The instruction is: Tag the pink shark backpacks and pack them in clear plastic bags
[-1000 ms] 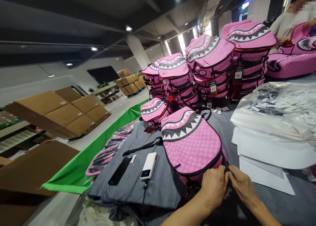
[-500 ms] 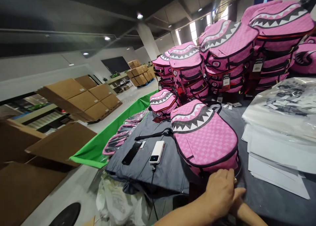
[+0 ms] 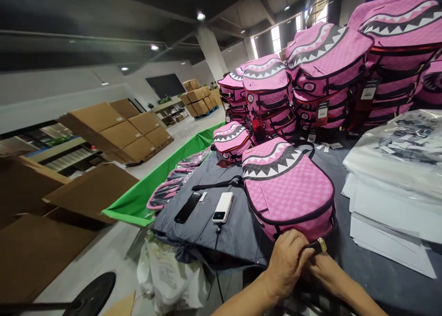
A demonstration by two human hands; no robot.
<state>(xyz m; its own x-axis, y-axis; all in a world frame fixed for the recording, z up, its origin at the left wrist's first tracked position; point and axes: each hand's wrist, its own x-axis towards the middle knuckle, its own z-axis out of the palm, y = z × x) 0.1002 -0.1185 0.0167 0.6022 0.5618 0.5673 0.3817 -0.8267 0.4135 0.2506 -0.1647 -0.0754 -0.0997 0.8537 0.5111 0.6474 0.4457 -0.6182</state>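
Note:
A pink checkered backpack (image 3: 293,187) with a black-and-white shark-tooth print lies front up on the dark cloth of the table. At its near end, my left hand (image 3: 288,256) is closed on a short black strap (image 3: 312,246) that carries a gold-coloured metal buckle (image 3: 322,244). Just under the strap is my right hand (image 3: 326,270), close against the left one. Its fingers curl in and are partly hidden, so what they hold does not show.
Tall stacks of similar backpacks (image 3: 328,62) stand behind. Plastic bags and white sheets (image 3: 390,214) lie at right. A white power bank (image 3: 223,207) with a cable and a black phone (image 3: 187,208) are left of the backpack. A green-sided bin (image 3: 138,201) holds bagged pink items.
My left hand has shifted left, uncovering the black strap and gold-coloured buckle. More of my right hand shows below them. The view has shifted slightly; the backpack stays put.

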